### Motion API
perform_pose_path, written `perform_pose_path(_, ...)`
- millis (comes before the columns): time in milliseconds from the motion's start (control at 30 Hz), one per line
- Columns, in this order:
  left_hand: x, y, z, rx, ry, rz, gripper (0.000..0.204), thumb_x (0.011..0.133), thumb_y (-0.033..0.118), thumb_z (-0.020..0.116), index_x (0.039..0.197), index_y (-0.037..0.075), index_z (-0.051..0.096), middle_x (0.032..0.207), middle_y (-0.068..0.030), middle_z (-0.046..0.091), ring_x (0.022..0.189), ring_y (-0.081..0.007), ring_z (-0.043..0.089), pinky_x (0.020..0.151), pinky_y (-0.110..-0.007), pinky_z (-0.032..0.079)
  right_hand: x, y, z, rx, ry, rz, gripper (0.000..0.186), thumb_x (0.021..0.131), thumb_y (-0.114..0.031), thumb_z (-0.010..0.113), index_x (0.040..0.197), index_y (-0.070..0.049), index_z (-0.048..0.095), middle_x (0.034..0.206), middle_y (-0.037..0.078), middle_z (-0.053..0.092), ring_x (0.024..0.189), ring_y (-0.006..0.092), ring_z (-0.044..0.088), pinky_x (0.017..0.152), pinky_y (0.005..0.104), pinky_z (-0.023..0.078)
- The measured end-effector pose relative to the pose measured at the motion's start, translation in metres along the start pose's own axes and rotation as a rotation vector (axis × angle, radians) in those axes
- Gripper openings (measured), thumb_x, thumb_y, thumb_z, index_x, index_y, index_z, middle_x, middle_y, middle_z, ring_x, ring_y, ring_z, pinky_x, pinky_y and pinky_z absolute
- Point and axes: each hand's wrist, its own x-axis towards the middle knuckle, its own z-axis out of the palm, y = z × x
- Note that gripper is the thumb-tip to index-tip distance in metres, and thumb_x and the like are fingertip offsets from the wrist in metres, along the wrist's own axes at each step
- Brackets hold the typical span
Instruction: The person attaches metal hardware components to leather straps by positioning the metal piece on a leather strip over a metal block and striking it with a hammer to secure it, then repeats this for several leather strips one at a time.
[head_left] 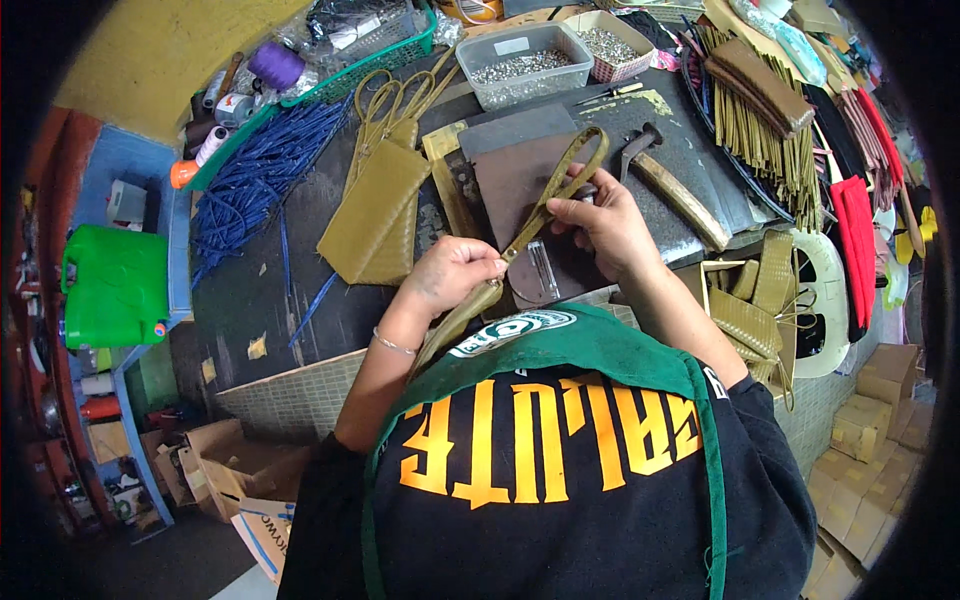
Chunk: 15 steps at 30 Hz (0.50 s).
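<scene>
My left hand (462, 272) pinches an olive strap (530, 222) at a small metal fitting, where it joins a longer olive piece (445, 330) hanging toward my green apron. My right hand (590, 225) grips the strap farther up, below its upright loop. Under my hands are a brown pad (502, 185) and a slim metal bar (540, 267). A wooden-handled hammer (680, 195) lies to the right of my right hand. Flat olive woven pieces with straps (370, 205) lie to the left of my hands.
Behind are clear (525, 90) and pink (625, 65) containers of small metal bits. Blue strands (250, 205) and a green basket of spools (300, 93) lie left; olive strips (760, 150), woven pieces (745, 325) and red fabric (850, 255) lie right. Cardboard boxes (865, 430) stand below.
</scene>
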Motion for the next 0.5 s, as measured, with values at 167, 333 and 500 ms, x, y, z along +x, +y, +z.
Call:
perform_pose_path(167, 0.007, -0.007, -0.004, -0.316, -0.049, -0.112, 0.01, 0.079, 0.01, 0.059, 0.077, 0.001, 0.063, 0.069, -0.0002, 0.059, 0.062, -0.0058, 0.052, 0.058, -0.02, 0.042, 0.013, -0.003, -0.009, -0.237, 0.136, -0.108, 0.05, 0.07, -0.007, 0.069, 0.113, 0.003, 0.044, 0.076, 0.006, 0.059, 0.059, 0.0103, 0.055, 0.049, 0.0228, 0.044)
perform_pose_path(333, 0.007, -0.012, -0.002, -0.51, -0.023, -0.153, 0.008, 0.077, 0.008, 0.059, 0.078, 0.001, 0.063, 0.068, -0.001, 0.059, 0.064, -0.0068, 0.053, 0.061, -0.019, 0.042, 0.013, -0.003, -0.025, -0.838, 0.457, -0.622, 0.042, 0.071, -0.01, 0.066, 0.108, -0.002, 0.047, 0.085, 0.015, 0.056, 0.077, 0.0283, 0.057, 0.067, 0.0333, 0.047)
perform_pose_path(500, 0.012, -0.011, -0.001, -0.533, 0.009, -0.142, 0.007, 0.077, 0.007, 0.058, 0.075, 0.001, 0.061, 0.068, -0.0009, 0.058, 0.061, -0.007, 0.051, 0.059, -0.02, 0.04, -0.002, -0.015, -0.009, -0.817, 0.068, -0.617, 0.033, 0.073, -0.006, 0.058, 0.104, -0.003, 0.048, 0.089, 0.017, 0.057, 0.084, 0.029, 0.059, 0.073, 0.0349, 0.046)
